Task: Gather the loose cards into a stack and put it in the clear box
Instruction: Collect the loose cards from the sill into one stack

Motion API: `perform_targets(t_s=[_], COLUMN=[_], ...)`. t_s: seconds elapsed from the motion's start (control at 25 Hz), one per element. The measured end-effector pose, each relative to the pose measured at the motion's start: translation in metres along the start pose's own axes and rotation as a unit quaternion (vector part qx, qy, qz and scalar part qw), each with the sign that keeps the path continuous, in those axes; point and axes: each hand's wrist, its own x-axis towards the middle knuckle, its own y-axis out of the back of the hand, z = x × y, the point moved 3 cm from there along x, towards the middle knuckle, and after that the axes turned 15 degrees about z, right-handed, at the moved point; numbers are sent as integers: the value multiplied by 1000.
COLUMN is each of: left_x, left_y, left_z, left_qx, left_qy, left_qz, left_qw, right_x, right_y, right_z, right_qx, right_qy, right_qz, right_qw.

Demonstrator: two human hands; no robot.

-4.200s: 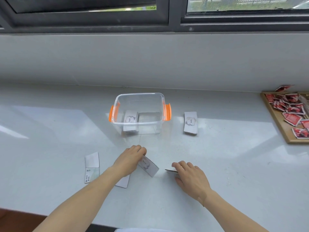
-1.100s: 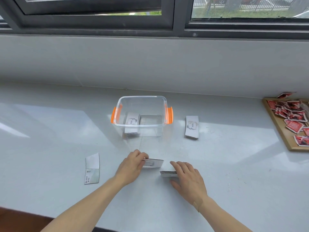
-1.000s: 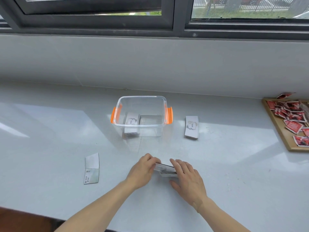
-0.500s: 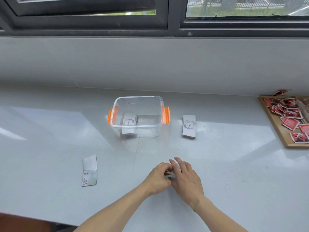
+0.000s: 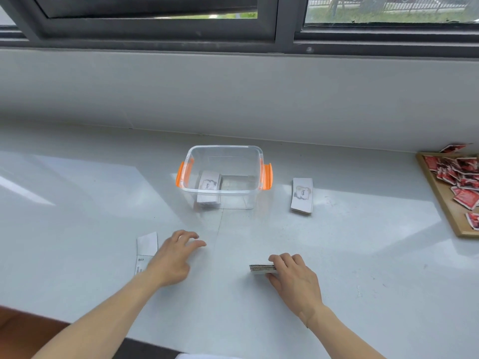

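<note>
My right hand (image 5: 293, 277) grips a thin stack of white cards (image 5: 261, 269) edge-on, just above the white counter. My left hand (image 5: 173, 256) hovers with fingers spread and holds nothing. It is right beside two loose white cards (image 5: 145, 251) that lie on the counter at its left. The clear box (image 5: 225, 193) with orange side clips stands farther back in the middle. A stack of cards (image 5: 209, 182) with "love" on top leans inside the box at its left. Another stack of cards (image 5: 302, 195) lies to the right of the box.
A wooden tray (image 5: 440, 195) holding several red packets sits at the far right edge. A grey wall and a dark window frame rise behind the counter. The counter's front edge runs close below my forearms.
My left hand has let go of the stack and swung left to the loose cards. My right hand keeps the stack, now a little thicker.
</note>
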Motion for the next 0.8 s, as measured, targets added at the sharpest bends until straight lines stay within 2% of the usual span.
perform_targets(t_s=[0.16,0.36,0.64,0.8], left_x=[-19,-25,-21,-19], left_y=[23,26,29,40], left_z=[-81,-106,-103,-87], left_qx=[153,233,255,244], left_qy=[-29,-67,-98,-138], left_qz=[-81,-131,-109,-18], left_qw=[984,961,956,960], right_x=[3,4,4,2], right_y=[0,-1,-2,-3], right_z=[1,1,1,2], right_qx=[0,9,12,9], right_qy=[1,4,-3,-1], right_qz=[1,-2,-9,-9], right_qw=[1000,1000,1000,1000])
